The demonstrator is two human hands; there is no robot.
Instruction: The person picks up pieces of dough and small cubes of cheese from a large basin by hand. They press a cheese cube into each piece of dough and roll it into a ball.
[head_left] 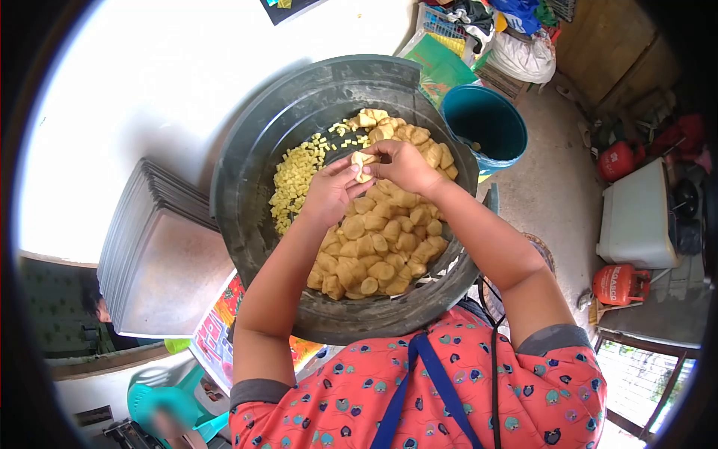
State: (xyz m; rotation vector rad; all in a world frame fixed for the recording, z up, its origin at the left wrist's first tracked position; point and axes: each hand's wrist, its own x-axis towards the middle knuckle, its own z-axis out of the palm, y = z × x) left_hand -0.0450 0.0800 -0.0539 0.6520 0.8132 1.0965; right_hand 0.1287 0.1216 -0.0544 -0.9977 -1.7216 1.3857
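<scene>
Dough piece (362, 173): one, pale, small and folded; held above the basin (243, 176), between the two hands, over the border of cubes and heap.
Handling: judged light, soft and pliant, apt to stretch, dent or tear under hard pressure; perhaps slightly tacky, though the surface is too small to read.
Place of hold: best at the edges, between thumb and fingertip pads, with the middle left unsqueezed.
Left hand (329, 196): thumb and fingers brought together on the near-left edge of the piece; a light pinch, other fingers bent.
Right hand (407, 166): back of the hand toward the camera, thumb and forefinger closed on the opposite edge; no gap visible beyond the thickness of the piece.
Arms: both bare from the elbow, bent, reaching forward over the near rim; forearms converge so that the fingertips meet.
Dough heap (380, 238): many rounded tan lumps, piled in the near and right parts of the basin, beneath the hands.
Yellow cubes (293, 179): numerous, small, spread loose along the left of the basin.
Trays (176, 262): a leaning stack, left of the basin.
Bucket (510, 112): blue-green, just beside the basin, right.
</scene>
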